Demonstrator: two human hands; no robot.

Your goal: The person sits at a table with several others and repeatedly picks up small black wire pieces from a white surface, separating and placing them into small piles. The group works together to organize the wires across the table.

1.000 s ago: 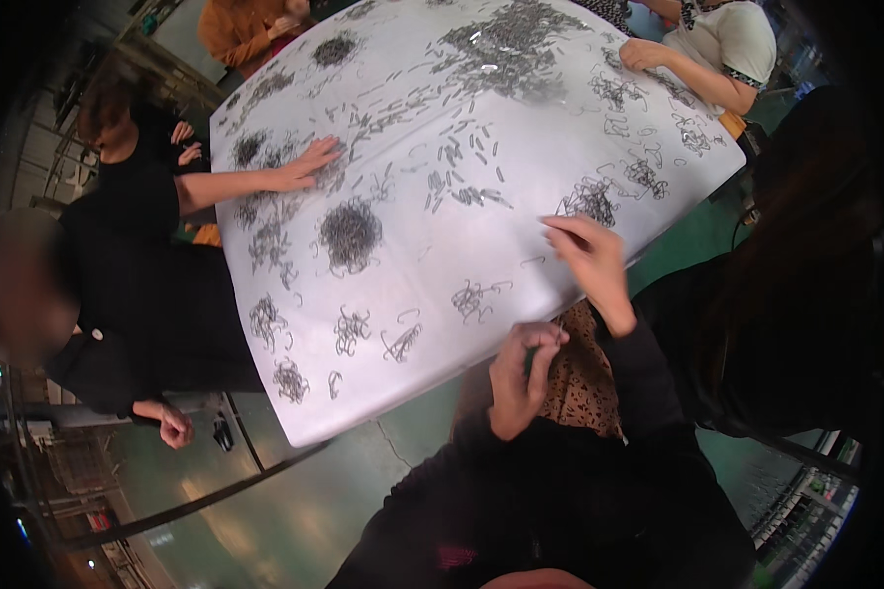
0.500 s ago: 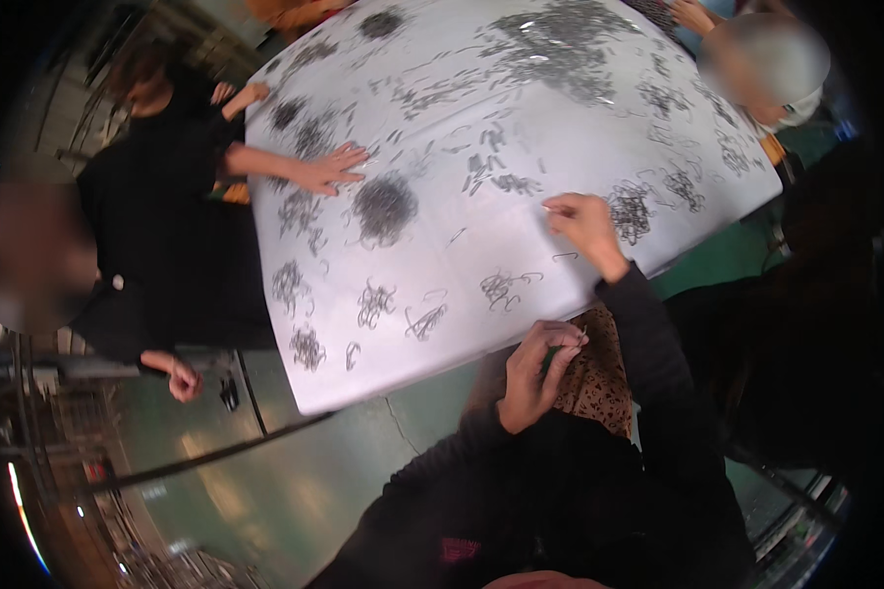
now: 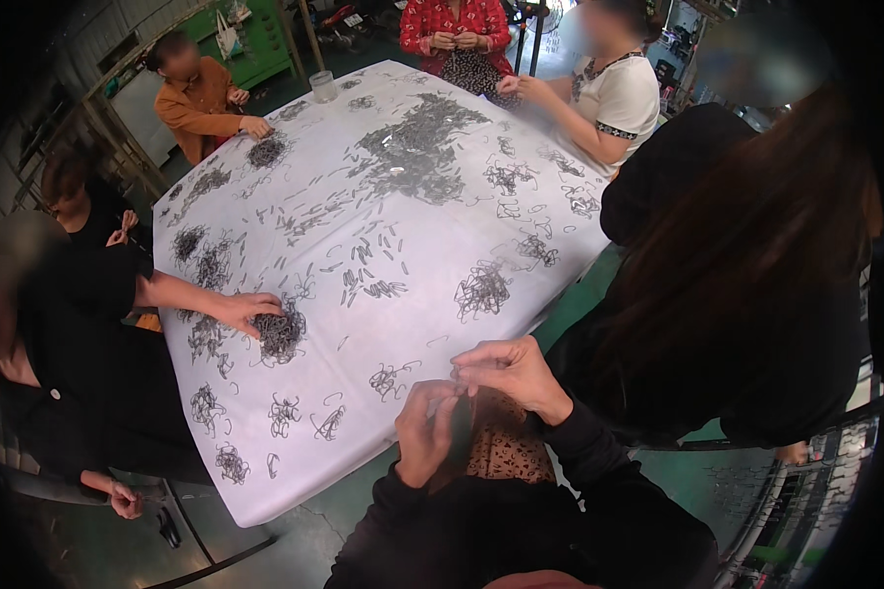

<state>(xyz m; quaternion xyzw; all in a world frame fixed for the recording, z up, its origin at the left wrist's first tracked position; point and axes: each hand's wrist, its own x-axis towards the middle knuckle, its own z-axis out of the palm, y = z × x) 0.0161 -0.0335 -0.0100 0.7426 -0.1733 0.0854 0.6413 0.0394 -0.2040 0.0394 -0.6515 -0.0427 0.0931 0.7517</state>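
My left hand (image 3: 426, 428) and my right hand (image 3: 513, 377) meet fingertip to fingertip just over the near edge of the white-covered table (image 3: 393, 324). Both are closed in a pinch. What they pinch is too small and too hidden by the fingers to name. Close beside them lies a loose cluster of thin dark curved hooks (image 3: 391, 381), with a single hook (image 3: 438, 343) apart from it. Farther right is a denser heap of hooks (image 3: 482, 292). Short dark strips (image 3: 371, 267) are scattered beyond, toward the table's middle.
At the left a co-worker's hand (image 3: 250, 313) rests on a dark heap of small pieces (image 3: 280, 336). A large spread of dark strips (image 3: 417, 147) covers the far middle. A clear jar (image 3: 323, 86) stands at the far edge. Other people sit around; one with long hair (image 3: 746, 265) is close right.
My right hand has come back from over the table to my left hand, and their fingertips now meet. The view has shifted. The co-worker's flat hand has moved onto the dark heap.
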